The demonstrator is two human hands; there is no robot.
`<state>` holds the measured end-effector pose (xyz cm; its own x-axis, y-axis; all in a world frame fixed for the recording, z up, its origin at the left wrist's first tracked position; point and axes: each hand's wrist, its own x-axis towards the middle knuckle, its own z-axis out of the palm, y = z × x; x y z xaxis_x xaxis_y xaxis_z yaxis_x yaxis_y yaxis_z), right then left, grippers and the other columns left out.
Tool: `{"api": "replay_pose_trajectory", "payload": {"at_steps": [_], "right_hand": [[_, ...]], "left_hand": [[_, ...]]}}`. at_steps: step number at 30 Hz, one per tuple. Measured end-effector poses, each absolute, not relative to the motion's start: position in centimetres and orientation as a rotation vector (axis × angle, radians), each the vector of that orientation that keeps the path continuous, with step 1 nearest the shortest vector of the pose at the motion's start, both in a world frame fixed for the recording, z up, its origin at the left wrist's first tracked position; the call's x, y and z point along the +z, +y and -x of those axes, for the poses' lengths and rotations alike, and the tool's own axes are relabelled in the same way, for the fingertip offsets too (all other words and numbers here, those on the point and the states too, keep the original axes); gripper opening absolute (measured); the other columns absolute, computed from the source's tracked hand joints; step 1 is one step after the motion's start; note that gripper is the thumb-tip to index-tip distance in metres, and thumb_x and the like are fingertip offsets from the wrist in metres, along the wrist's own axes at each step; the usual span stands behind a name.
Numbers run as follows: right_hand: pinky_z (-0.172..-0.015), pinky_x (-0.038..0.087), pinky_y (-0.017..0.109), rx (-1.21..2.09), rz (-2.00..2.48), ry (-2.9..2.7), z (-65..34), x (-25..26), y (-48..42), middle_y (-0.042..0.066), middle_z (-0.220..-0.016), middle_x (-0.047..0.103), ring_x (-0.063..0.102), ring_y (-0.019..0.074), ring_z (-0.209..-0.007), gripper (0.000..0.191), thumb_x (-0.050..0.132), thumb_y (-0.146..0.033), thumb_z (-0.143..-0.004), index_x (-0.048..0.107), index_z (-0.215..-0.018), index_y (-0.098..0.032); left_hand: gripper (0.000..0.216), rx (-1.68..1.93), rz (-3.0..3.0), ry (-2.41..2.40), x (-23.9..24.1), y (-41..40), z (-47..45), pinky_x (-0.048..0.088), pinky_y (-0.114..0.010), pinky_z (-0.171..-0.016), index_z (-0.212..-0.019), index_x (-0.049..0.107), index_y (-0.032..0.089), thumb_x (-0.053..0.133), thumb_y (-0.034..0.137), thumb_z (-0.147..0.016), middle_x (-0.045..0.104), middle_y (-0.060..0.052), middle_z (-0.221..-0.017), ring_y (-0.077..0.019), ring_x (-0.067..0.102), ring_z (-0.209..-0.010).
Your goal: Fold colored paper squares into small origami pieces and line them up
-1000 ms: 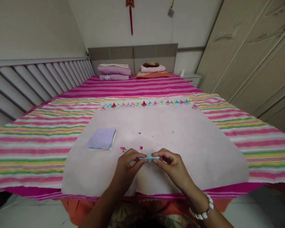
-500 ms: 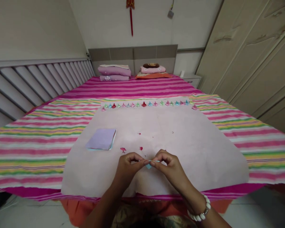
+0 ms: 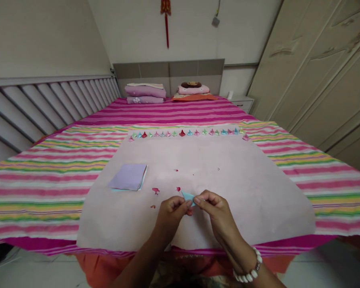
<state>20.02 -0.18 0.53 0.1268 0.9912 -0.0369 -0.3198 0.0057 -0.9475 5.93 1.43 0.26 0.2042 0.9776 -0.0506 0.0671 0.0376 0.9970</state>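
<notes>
My left hand [image 3: 171, 214] and my right hand [image 3: 217, 214] meet over the near part of a pale pink sheet [image 3: 243, 188] on the bed. Both pinch a small folded light-blue paper piece [image 3: 188, 196], whose pointed corner sticks up between the fingertips. A white bead bracelet [image 3: 248, 271] sits on my right wrist. A stack of square paper sheets [image 3: 129, 176], lilac on top, lies to the left of my hands.
A row of several small folded paper shapes [image 3: 186, 132] in mixed colours lines the sheet's far edge. Tiny red paper scraps [image 3: 155, 191] lie near my hands. The striped bedspread [image 3: 48, 168] covers the bed; folded bedding [image 3: 144, 93] sits by the headboard, a wardrobe [image 3: 324, 72] stands right.
The blue paper piece has turned from lying flat between my fingertips to standing with a corner pointing up. My hands have shifted slightly right and closer together.
</notes>
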Motion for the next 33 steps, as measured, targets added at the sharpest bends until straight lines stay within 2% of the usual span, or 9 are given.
{"api": "replay_pose_trajectory", "payload": {"at_steps": [2, 7, 10, 16, 25, 31, 33], "right_hand": [[-0.065, 0.038, 0.027, 1.249, 1.045, -0.867, -20.0, 0.4, -0.2, -0.003, -0.056, 0.060, 0.051, 0.0134, -0.061, 0.017, 0.077, -0.030, -0.066, 0.067, -0.059, -0.019], [-0.063, 0.035, 0.027, 1.300, 1.056, -0.930, -20.1, 0.7, -0.1, -0.002, -0.059, 0.058, 0.047, 0.0135, -0.062, 0.021, 0.074, -0.037, -0.070, 0.068, -0.062, -0.018], [-0.062, 0.034, 0.027, 1.371, 1.043, -0.959, -20.2, 1.0, -0.2, -0.002, -0.059, 0.055, 0.045, 0.0134, -0.061, 0.028, 0.069, -0.042, -0.075, 0.065, -0.061, -0.018], [-0.066, 0.036, 0.028, 1.509, 1.011, -0.951, -20.4, 1.0, -0.3, -0.001, -0.060, 0.057, 0.048, 0.0150, -0.063, 0.029, 0.071, -0.044, -0.072, 0.063, -0.063, -0.017], [-0.059, 0.037, 0.026, 1.567, 0.994, -0.970, -20.7, 1.1, -0.1, -0.001, -0.058, 0.057, 0.048, 0.0128, -0.057, 0.029, 0.073, -0.044, -0.070, 0.065, -0.063, -0.018], [-0.058, 0.041, 0.027, 1.452, 1.014, -1.209, -20.9, 1.2, 0.0, 0.000, -0.064, 0.064, 0.053, 0.0135, -0.058, 0.022, 0.072, -0.039, -0.072, 0.071, -0.081, -0.018], [-0.057, 0.040, 0.026, 1.426, 1.015, -1.246, -20.9, 1.2, 0.1, -0.001, -0.064, 0.063, 0.053, 0.0128, -0.057, 0.019, 0.072, -0.034, -0.070, 0.070, -0.080, -0.018]], "left_hand": [[0.025, 1.020, -1.335, 1.107, 0.1, 1.5, -5.9, 0.046, -0.026, -0.066, -0.060, 0.060, 0.017, 0.063, 0.035, -0.077, 0.066, 0.000, -0.059, -0.0159, 0.061, -0.064], [0.021, 1.006, -1.331, 1.019, 0.3, 1.8, -5.2, 0.044, -0.026, -0.070, -0.074, 0.063, 0.018, 0.056, 0.036, -0.083, 0.063, 0.001, -0.066, -0.0148, 0.058, -0.070], [0.023, 0.930, -1.388, 0.966, 0.6, 1.9, -4.6, 0.041, -0.025, -0.070, -0.072, 0.061, 0.018, 0.053, 0.035, -0.085, 0.058, 0.001, -0.065, -0.0141, 0.054, -0.068], [0.023, 0.824, -1.477, 0.901, 1.1, 2.0, -3.9, 0.040, -0.026, -0.069, -0.072, 0.061, 0.018, 0.052, 0.034, -0.086, 0.056, 0.001, -0.063, -0.0143, 0.052, -0.067], [0.021, 0.742, -1.531, 0.879, 1.9, 2.4, -3.1, 0.043, -0.025, -0.066, -0.071, 0.065, 0.018, 0.056, 0.033, -0.083, 0.057, 0.001, -0.062, -0.0144, 0.054, -0.065], [0.020, 0.747, -1.535, 0.916, 1.9, 2.7, -3.1, 0.041, -0.024, -0.062, -0.071, 0.069, 0.018, 0.059, 0.032, -0.080, 0.057, 0.001, -0.060, -0.0130, 0.052, -0.061], [0.019, 0.782, -1.520, 0.951, 1.8, 2.8, -3.4, 0.040, -0.024, -0.060, -0.070, 0.069, 0.018, 0.060, 0.032, -0.078, 0.057, 0.001, -0.061, -0.0126, 0.050, -0.061]]}}
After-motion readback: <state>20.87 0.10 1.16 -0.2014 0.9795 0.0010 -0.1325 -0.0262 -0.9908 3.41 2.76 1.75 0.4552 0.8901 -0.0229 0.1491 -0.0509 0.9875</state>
